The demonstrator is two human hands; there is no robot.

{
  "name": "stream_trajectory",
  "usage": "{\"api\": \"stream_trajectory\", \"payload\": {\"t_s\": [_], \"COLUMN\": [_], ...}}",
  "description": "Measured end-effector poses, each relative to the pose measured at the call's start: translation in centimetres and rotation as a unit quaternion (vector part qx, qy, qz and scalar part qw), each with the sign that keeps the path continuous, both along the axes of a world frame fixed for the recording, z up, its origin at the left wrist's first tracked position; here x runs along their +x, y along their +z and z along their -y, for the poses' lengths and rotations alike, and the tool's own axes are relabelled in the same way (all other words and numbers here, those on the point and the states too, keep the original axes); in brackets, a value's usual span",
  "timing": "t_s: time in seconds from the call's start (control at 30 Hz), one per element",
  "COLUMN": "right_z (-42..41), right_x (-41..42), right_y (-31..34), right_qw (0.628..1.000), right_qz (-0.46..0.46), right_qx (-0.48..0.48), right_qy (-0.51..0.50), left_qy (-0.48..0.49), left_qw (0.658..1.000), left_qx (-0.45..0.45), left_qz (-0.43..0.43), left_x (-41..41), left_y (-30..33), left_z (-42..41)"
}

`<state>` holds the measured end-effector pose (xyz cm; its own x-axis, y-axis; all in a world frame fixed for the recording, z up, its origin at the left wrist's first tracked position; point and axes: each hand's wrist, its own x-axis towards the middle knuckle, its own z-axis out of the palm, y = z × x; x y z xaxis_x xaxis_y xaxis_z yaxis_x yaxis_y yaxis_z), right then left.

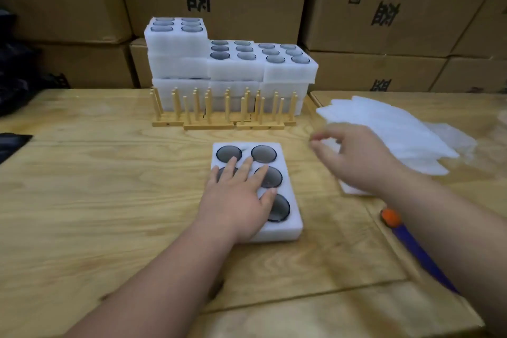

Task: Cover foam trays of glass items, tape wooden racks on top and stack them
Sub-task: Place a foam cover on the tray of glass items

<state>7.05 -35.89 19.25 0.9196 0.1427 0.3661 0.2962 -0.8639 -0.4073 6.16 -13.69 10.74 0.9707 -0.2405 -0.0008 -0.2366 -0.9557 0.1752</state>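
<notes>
Starting at the left of the counter, the wood is bare apart from a dark cloth lapping over its left edge. Toward the back edge, near the middle, the stacked foam trays stand in uneven tiers with the wooden racks lined up just in front, touching or nearly so. Your left hand lies flat on the open foam tray at the counter's middle, fingers straight and spread across the dark glass items, pressing rather than gripping. Press too hard or let the palm slide and you could tilt a glass in its pocket or skate the light tray toward the front edge. Your right hand hovers just right of the tray, over the near end of the foam cover sheets; it is blurred, fingers loosely curled and seemingly pinching at a sheet, though I cannot tell if anything is caught. The sheets are thin and heaped, so you may lift two at once or drag the pile. Near the right front edge lies an orange-tipped purple tool; your right forearm passes close over it and could knock it off.
</notes>
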Motion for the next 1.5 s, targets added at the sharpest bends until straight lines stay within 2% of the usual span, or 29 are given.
{"api": "stream_trajectory", "payload": {"t_s": [0.07,0.13,0.23,0.3,0.37,0.43,0.6,0.67,0.73,0.9,0.97,1.0,1.03,1.1,1.13,1.2,1.27,1.37,1.43,1.5], "right_z": [2.8,6.3,10.9,12.2,12.8,13.1,13.2,13.1,13.1,12.7,11.3,10.2,8.9,5.6,3.8,0.4,-2.8,-5.9,-6.8,-7.1], "right_x": [2.5,4.8,6.5,6.7,6.6,6.4,6.2,6.1,6.0,5.5,4.4,3.7,3.0,1.6,1.0,0.1,-0.8,-1.5,-1.5,-1.5], "right_y": [2.2,4.0,4.5,3.8,2.9,2.4,2.3,2.6,3.0,5.5,6.6,7.0,7.2,6.6,5.7,2.9,-0.4,-4.9,-6.5,-7.6], "right_qw": [0.992,0.97,0.911,0.892,0.881,0.875,0.882,0.889,0.898,0.914,0.91,0.909,0.909,0.909,0.909,0.909,0.906,0.902,0.897,0.878], "right_qz": [0.063,0.076,-0.077,-0.204,-0.303,-0.328,-0.269,-0.22,-0.161,-0.032,-0.007,-0.002,-0.002,-0.037,-0.07,-0.139,-0.189,-0.234,-0.247,-0.268], "right_qx": [0.006,0.016,-0.037,0.006,0.088,0.116,0.087,0.053,0.06,0.218,0.302,0.332,0.354,0.385,0.39,0.381,0.37,0.356,0.358,0.392], "right_qy": [-0.106,-0.232,-0.403,-0.403,-0.352,-0.336,-0.377,-0.399,-0.405,-0.34,-0.283,-0.251,-0.218,-0.156,-0.132,-0.097,-0.079,-0.075,-0.072,-0.056], "left_qy": [-0.002,-0.002,-0.001,-0.001,-0.001,-0.001,0.002,0.005,0.011,0.015,0.011,0.016,0.035,0.086,0.104,0.119,0.119,0.14,0.163,0.168], "left_qw": [1.0,1.0,1.0,1.0,1.0,1.0,0.999,0.999,0.999,0.999,0.993,0.979,0.949,0.854,0.819,0.78,0.757,0.741,0.746,0.756], "left_qx": [0.004,0.004,-0.001,-0.003,-0.008,-0.023,-0.039,-0.033,-0.034,-0.046,-0.121,-0.203,-0.313,-0.513,-0.564,-0.614,-0.64,-0.653,-0.639,-0.624], "left_qz": [-0.004,-0.002,0.001,0.002,0.005,0.01,0.013,0.008,0.006,-0.013,-0.013,-0.014,-0.019,-0.028,-0.024,-0.027,-0.061,-0.069,-0.085,-0.101], "left_x": [0.0,-0.1,-0.2,-0.2,-0.3,-0.4,-0.6,-0.7,-1.0,-2.3,-2.6,-2.7,-3.0,-3.3,-3.5,-3.7,-3.8,-3.6,-3.7,-3.8], "left_y": [0.0,-0.2,-0.2,-0.1,-0.1,-0.1,0.1,0.1,0.1,0.1,0.4,0.7,1.1,1.7,1.9,1.7,1.4,0.2,-0.6,-1.2], "left_z": [0.0,-0.1,0.0,0.0,0.0,-0.1,0.1,0.1,0.1,-0.2,-0.6,-1.0,-1.4,-2.4,-3.0,-3.8,-4.2,-4.3,-4.6,-4.9]}}
